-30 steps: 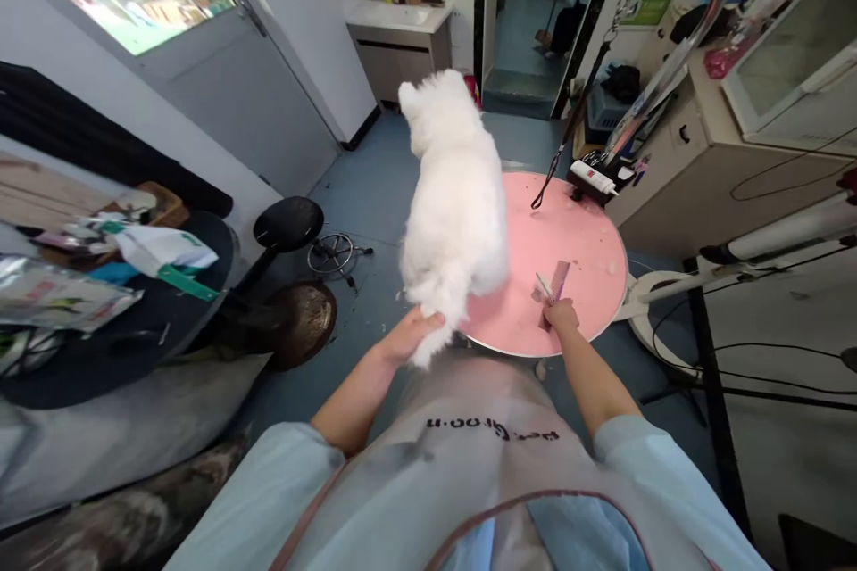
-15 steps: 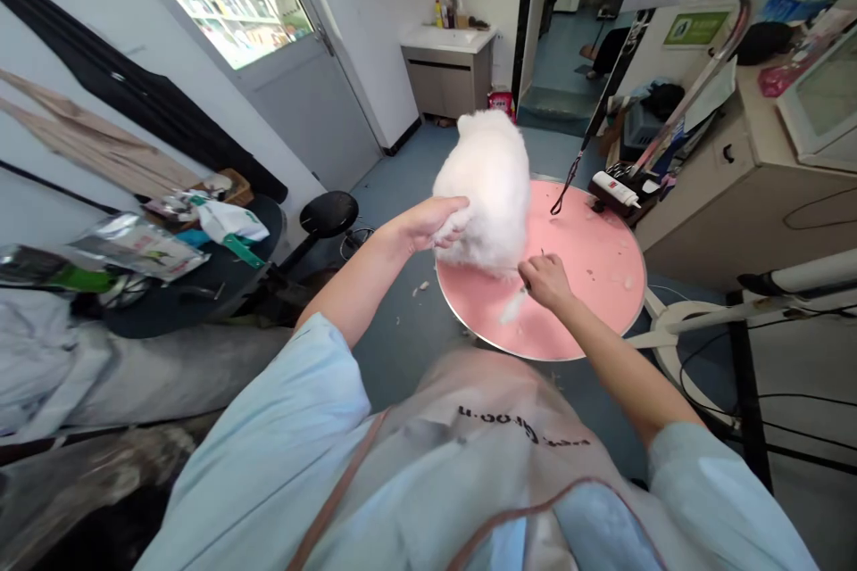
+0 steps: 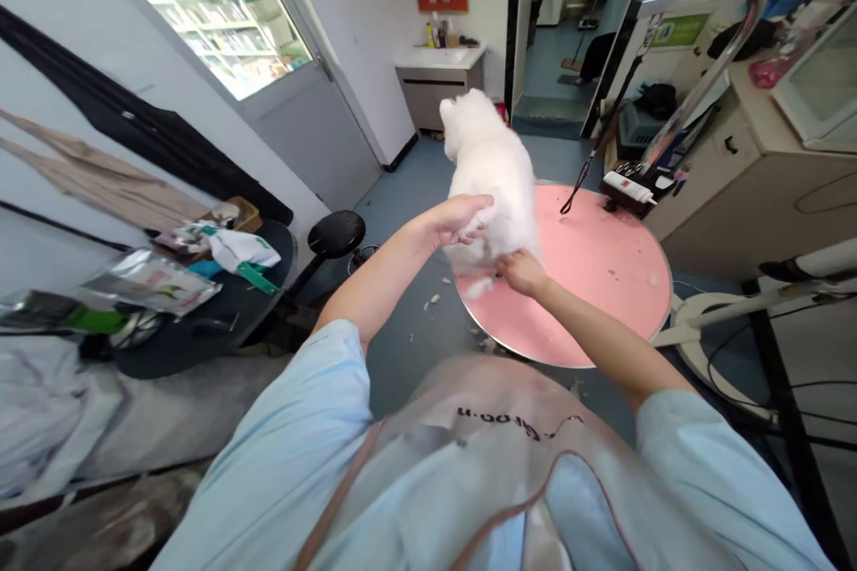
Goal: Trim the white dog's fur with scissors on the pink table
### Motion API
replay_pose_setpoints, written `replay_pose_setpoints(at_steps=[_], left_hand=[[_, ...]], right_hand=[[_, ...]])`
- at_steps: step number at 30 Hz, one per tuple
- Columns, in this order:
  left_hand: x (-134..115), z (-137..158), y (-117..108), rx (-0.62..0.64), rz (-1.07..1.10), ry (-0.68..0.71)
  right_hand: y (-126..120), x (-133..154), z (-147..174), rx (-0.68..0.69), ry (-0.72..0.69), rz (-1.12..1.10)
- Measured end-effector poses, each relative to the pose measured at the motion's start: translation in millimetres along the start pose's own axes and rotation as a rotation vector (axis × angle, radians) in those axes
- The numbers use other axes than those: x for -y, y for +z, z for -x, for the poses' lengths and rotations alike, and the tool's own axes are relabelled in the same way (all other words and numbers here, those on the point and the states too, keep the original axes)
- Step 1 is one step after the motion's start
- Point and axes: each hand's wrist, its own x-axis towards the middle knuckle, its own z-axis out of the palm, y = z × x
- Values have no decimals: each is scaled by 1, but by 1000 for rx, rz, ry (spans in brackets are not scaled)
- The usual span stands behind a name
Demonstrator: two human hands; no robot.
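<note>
A fluffy white dog (image 3: 492,161) stands at the left part of a round pink grooming table (image 3: 589,312), its rear towards me and its head turned left. My left hand (image 3: 469,219) is closed on white fur at the dog's rear; whether this is the tail or a leg I cannot tell. Low at the hindquarters, my right hand (image 3: 522,272) is closed around a thin tool that looks like scissors, mostly hidden by the fingers and fur. A loose tuft of cut fur (image 3: 479,287) lies on the table below the hands.
A black grooming loop (image 3: 574,196) hangs from a metal arm over the table, with a white bottle (image 3: 629,188) by its post. To the left are a black stool (image 3: 336,235) and a cluttered dark side table (image 3: 201,335). Behind stands a sink cabinet (image 3: 438,76).
The dog's head has lifted and turned left. My right hand has moved left, in against the dog's hindquarters. My left hand keeps its hold on the fur. The view has shifted slightly.
</note>
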Motion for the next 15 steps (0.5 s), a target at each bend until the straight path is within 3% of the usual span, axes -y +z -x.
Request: replay_pose_setpoints(at_steps=[2, 4, 8, 11, 12, 15], left_hand=[[-4, 0, -7, 28, -89, -6], [-8, 0, -14, 70, -137, 0], [-13, -4, -25, 126, -253, -3], [-16, -10, -26, 173, -318, 2], [-18, -12, -24, 197, -337, 4], [-24, -19, -15, 269, -380, -1]], right_hand=[[23, 13, 2, 165, 45, -99], [55, 25, 23, 234, 131, -143], [105, 19, 102, 284, 557, -224], [120, -3, 162, 284, 941, -244], [124, -10, 175, 245, 1134, -305], [134, -24, 192, 94, 1327, -438]])
